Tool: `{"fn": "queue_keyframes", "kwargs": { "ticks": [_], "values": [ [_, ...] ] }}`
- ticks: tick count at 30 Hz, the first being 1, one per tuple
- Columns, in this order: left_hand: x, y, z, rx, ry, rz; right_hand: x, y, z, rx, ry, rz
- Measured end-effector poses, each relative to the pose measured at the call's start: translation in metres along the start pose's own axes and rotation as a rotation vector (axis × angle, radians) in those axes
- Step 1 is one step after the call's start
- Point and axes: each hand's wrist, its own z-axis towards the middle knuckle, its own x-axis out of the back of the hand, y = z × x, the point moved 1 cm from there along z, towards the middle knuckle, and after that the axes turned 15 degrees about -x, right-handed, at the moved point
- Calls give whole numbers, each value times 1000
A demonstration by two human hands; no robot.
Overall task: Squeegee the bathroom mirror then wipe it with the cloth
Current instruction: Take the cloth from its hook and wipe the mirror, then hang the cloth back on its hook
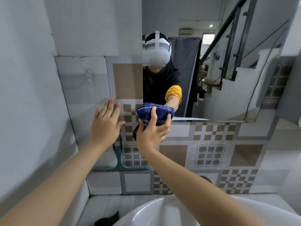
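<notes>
The mirror hangs on the tiled wall above the sink. My right hand grips a bunched dark blue checked cloth and holds it against the mirror's lower left corner. My left hand lies flat on the wall tiles just left of the mirror, fingers spread and straight. A green squeegee hangs on the wall below my hands, its blade level and its handle partly hidden by my left wrist.
A white sink sits below, with a dark object on the ledge to its left. A clear suction hook sticks to the upper left tile. The mirror reflects a person, a dark curtain and a staircase.
</notes>
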Motion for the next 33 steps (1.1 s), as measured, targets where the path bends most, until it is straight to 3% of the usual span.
{"fn": "queue_keyframes", "kwargs": {
  "ticks": [3, 8, 15, 19, 27, 33],
  "values": [
    [8, 7, 4, 24, 120, -108, 3, 6, -2, 83, -63, 10],
    [28, 22, 12, 94, 242, -646, 17, 15, 2, 189, -177, 183],
    [60, 34, 17, 343, -15, -1376, 49, 26, 5, 543, -360, 143],
    [70, 35, 18, 389, -96, -1452, 59, 22, 4, 633, -425, 106],
    [81, 33, 14, 523, 97, -1450, 85, -11, 1, 669, -632, 137],
    [92, 27, 8, 483, 118, -1350, 92, -52, -12, 145, -743, 505]
  ]
}}
